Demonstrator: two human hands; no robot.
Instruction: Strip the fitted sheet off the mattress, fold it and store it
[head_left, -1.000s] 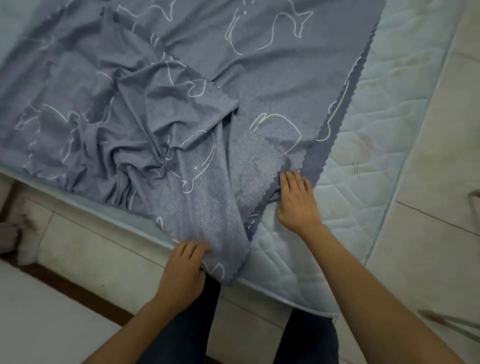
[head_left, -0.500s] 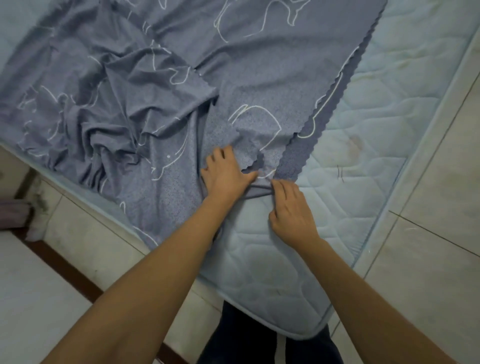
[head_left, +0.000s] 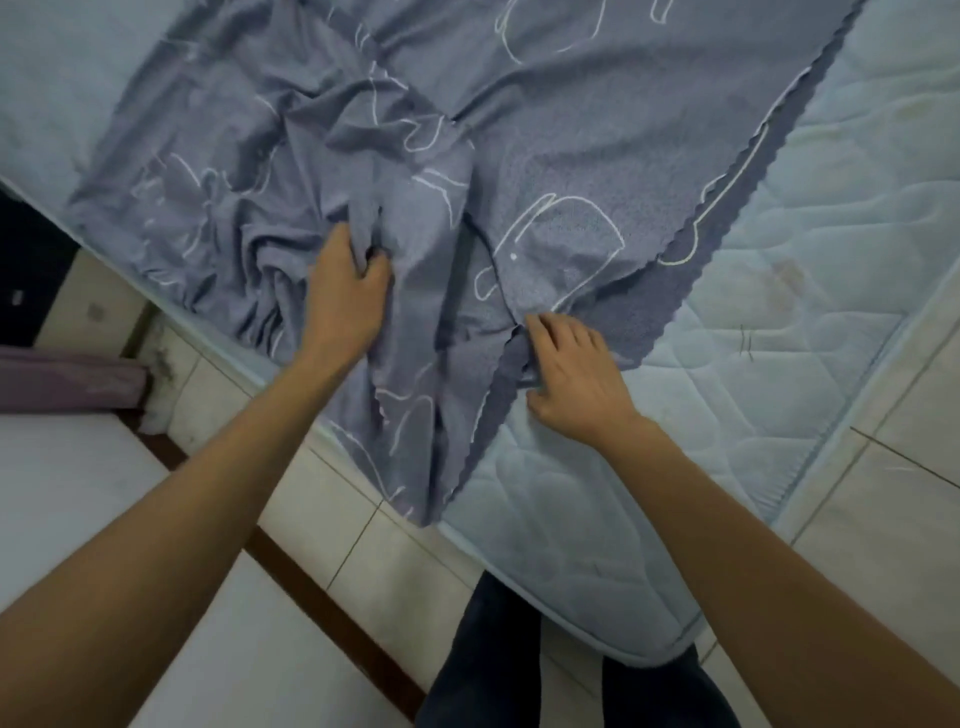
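Observation:
A grey-blue fitted sheet (head_left: 545, 130) with white line drawings lies loose and crumpled across the pale blue quilted mattress (head_left: 779, 322). One flap hangs over the near mattress edge. My left hand (head_left: 345, 296) is closed on a bunched fold in the crumpled middle of the sheet. To its right, my right hand (head_left: 571, 374) presses on the sheet's scalloped darker hem, fingers curled around the hem's edge where it meets the bare mattress.
The mattress corner (head_left: 639, 639) juts toward my legs (head_left: 498, 675). Tiled floor (head_left: 883, 519) lies to the right and below. A dark wooden strip (head_left: 322, 597) and a white surface (head_left: 67, 478) sit at the left, with a purple cloth (head_left: 67, 382) beside them.
My left hand moved left from beside the right hand and gripped a bunched fold. The right hand stayed on the hem. The sheet now drapes further over the near edge.

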